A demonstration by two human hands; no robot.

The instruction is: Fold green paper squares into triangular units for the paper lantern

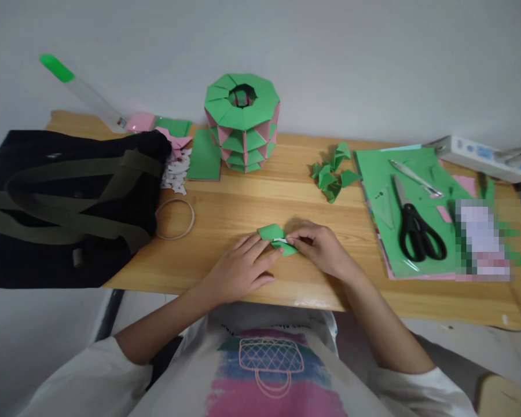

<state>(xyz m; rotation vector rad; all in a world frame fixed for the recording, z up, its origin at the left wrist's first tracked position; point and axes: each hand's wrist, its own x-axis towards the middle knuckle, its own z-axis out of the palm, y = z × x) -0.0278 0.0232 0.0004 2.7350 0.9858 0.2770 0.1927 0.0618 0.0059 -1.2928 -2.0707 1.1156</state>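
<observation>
The landmark is the green-and-pink paper tower, upright on the wooden tabletop; nearer the person than the tower, and slightly to its right, lies the green folded paper, with a white strip showing in its middle; the left hand is open and palm down, its fingers a little spread, the fingertips resting on the paper's left part; the right hand is closed in a pinch at the paper's right end, thumb and forefinger together by the white strip; right of the tower sit small folded green pieces, and farther right black-handled scissors on green sheets; left of the tower are a green paper stack, a thin ring and a black bag.
</observation>
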